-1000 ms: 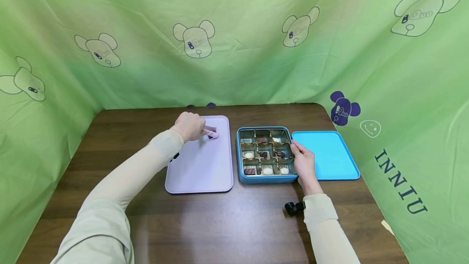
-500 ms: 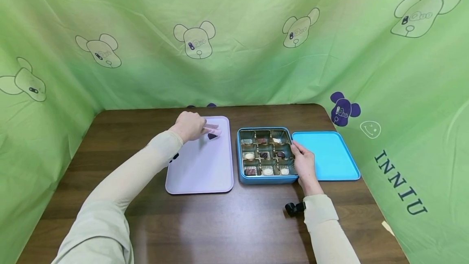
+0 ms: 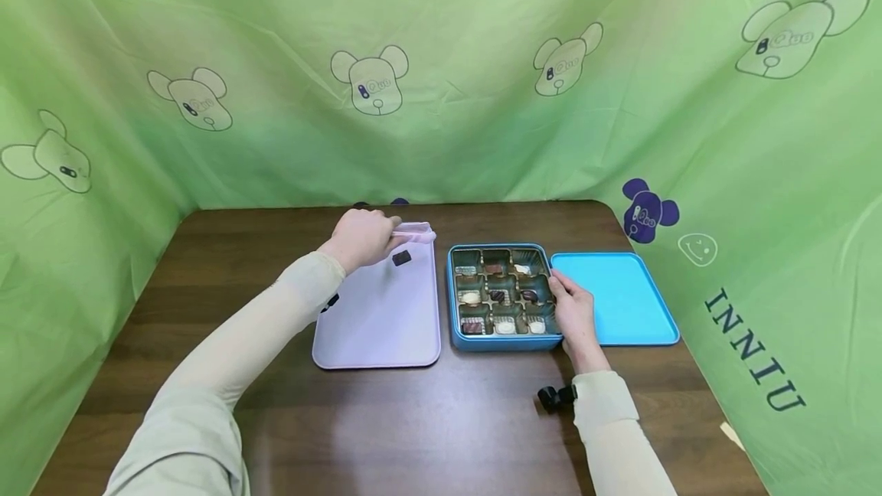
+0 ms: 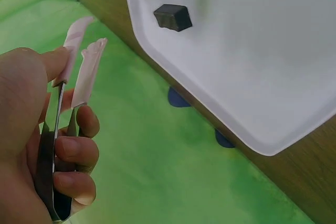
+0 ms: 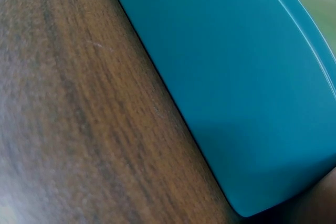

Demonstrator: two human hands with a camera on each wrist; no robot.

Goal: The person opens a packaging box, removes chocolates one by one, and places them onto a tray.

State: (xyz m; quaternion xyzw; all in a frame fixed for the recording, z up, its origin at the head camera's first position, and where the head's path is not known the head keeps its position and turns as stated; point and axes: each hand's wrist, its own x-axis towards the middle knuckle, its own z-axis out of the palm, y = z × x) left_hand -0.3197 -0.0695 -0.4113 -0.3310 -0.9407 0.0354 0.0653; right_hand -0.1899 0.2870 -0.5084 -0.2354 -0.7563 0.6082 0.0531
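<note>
Left hand was seen raised over the far end of the lilac tray, its fingers curled round a pair of tongs with pale pink tips. The tips were held slightly apart, and nothing was gripped between them. A dark chocolate was found lying on the tray's far part, just below the tong tips in the head view and apart from them; in the left wrist view the same chocolate was shown resting alone on the tray's pale surface, near the rounded corner.

The right hand was laid against the right side of the blue tin, with its fingers bent over the rim at that edge. Whether the tin was truly gripped or only touched could not be told. The tin was divided into a grid of nine compartments, in several of which light and dark chocolates were seen. The tin was placed between the lilac tray and the blue lid, which lay flat on the wooden table just beside the tin. In the right wrist view only the lid and the table's grain were shown.

Green cloth printed with bear faces was hung around the table.
</note>
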